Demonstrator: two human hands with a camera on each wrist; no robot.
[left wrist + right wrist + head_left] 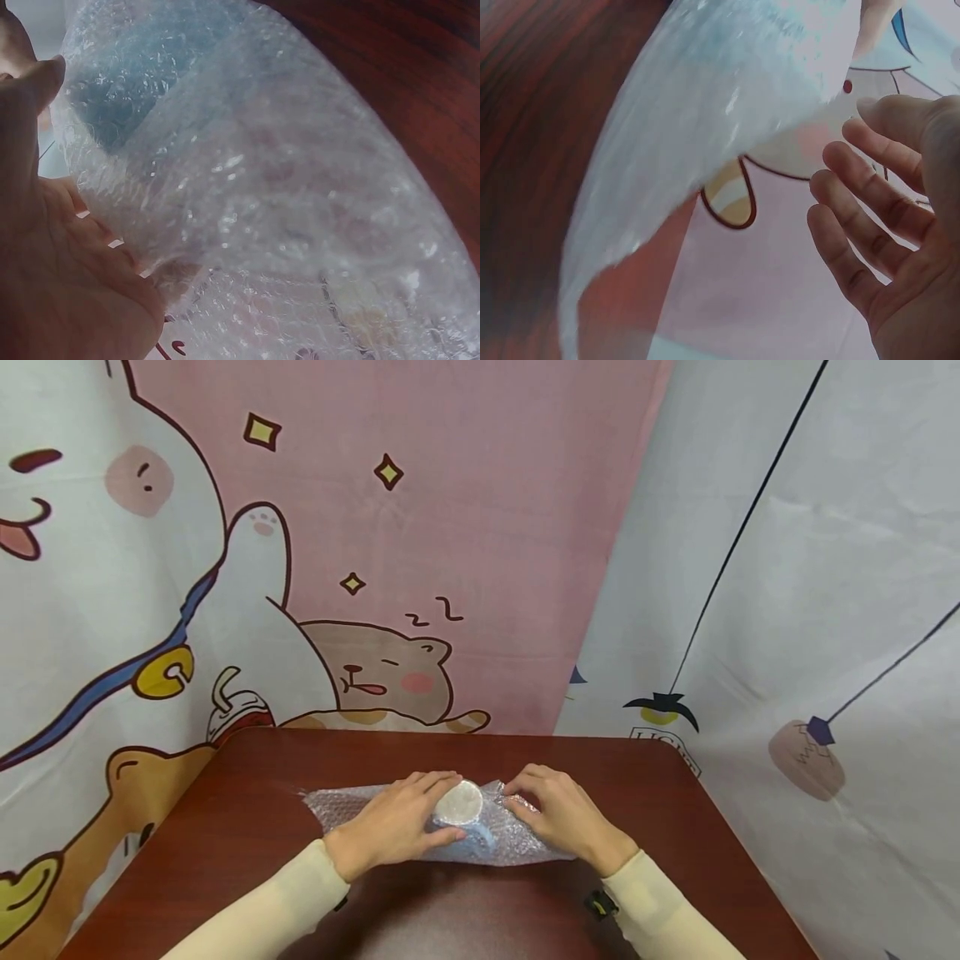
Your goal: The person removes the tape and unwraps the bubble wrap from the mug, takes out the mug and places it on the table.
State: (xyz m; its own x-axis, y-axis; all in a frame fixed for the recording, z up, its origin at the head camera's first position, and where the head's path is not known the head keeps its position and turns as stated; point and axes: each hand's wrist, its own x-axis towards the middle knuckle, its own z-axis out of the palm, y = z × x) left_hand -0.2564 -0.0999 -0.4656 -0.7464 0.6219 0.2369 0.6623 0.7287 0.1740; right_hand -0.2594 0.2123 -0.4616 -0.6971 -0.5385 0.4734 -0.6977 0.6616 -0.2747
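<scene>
A blue cup (459, 803) with a pale round top faces up in the middle of the table, wrapped in clear bubble wrap (517, 845). My left hand (393, 822) holds the wrapped cup from the left, thumb on the near side and fingers on the far side. In the left wrist view the cup's blue side (127, 82) shows dimly through the wrap. On the right, my right hand (562, 810) hovers by the wrap's loose end. Its fingers (870, 187) are spread and lightly bent, apart from the wrap in the right wrist view.
A dark red-brown wooden table (247, 827) lies under everything. Behind it hangs a pink and white cartoon-print cloth (480, 568), and pale cloth (825, 568) runs along the right. Loose wrap extends to both sides of the cup.
</scene>
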